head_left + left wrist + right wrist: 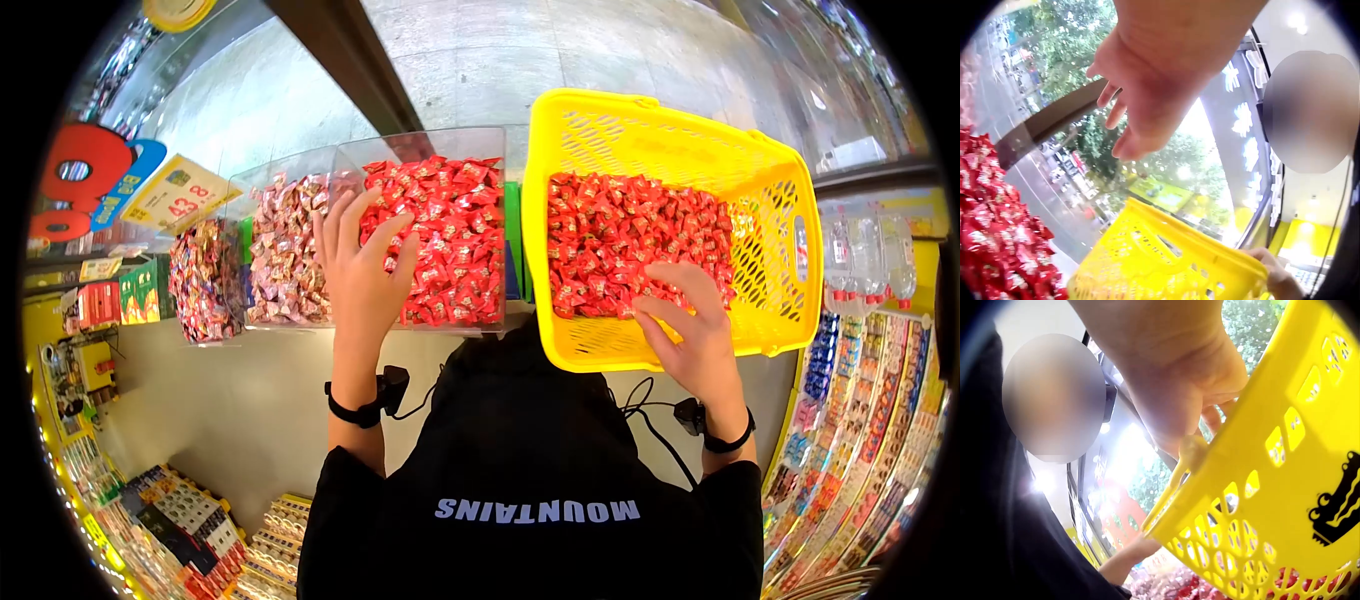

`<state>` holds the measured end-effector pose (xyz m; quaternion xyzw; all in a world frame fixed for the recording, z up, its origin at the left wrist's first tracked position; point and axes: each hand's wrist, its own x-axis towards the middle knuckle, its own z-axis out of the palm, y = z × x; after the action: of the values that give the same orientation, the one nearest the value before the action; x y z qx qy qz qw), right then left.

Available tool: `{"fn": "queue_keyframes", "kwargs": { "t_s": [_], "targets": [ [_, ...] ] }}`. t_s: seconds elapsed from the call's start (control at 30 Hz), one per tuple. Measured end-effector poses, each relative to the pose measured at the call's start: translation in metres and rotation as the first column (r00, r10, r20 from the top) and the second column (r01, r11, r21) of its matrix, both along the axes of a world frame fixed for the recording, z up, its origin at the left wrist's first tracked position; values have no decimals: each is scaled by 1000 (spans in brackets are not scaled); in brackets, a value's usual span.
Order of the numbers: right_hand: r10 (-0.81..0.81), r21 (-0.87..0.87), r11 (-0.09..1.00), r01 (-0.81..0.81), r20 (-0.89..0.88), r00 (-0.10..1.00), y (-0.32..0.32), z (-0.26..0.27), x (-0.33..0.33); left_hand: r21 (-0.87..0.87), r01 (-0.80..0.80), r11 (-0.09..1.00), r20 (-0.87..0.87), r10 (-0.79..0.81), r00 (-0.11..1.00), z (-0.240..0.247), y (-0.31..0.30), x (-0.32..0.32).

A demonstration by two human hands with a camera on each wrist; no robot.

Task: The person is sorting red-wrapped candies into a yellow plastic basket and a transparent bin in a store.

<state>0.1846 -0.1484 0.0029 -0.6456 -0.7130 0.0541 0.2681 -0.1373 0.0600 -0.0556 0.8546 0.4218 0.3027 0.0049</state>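
Note:
In the head view, the left hand (368,262) is held over the left edge of a clear bin (502,230) of red wrapped candies (450,245), fingers spread and holding nothing. That same hand (1147,94) shows palm-side in the left wrist view, loosely extended. The right hand (690,325) reaches over the near rim of a yellow basket (590,358), its fingers bent loosely above red candies (640,235) inside; nothing shows between them. From the right wrist, its fingertips are partly hidden behind the basket wall (1285,431).
Bins of pink-wrapped candies (290,250) and mixed candies (208,280) stand left of the red ones. A price sign (180,200) rises at the far left. Bottles (870,260) and stocked shelves (860,430) are at the right. A dark post (350,60) stands beyond the bins.

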Motion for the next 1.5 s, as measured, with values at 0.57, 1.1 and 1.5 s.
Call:
{"fn": "queue_keyframes", "kwargs": {
  "t_s": [0.57,1.1,1.5],
  "targets": [
    [-419,203,900,385,164,893,-70,5,107,36,897,440,-47,-896,441,161,-6,275],
    [-340,147,925,350,-84,936,-79,-10,127,-270,825,497,-846,-532,44,-103,-10,369],
    [-363,106,921,374,-111,925,-74,-7,124,-170,920,353,-560,-803,204,59,-44,349]
  ]
}}
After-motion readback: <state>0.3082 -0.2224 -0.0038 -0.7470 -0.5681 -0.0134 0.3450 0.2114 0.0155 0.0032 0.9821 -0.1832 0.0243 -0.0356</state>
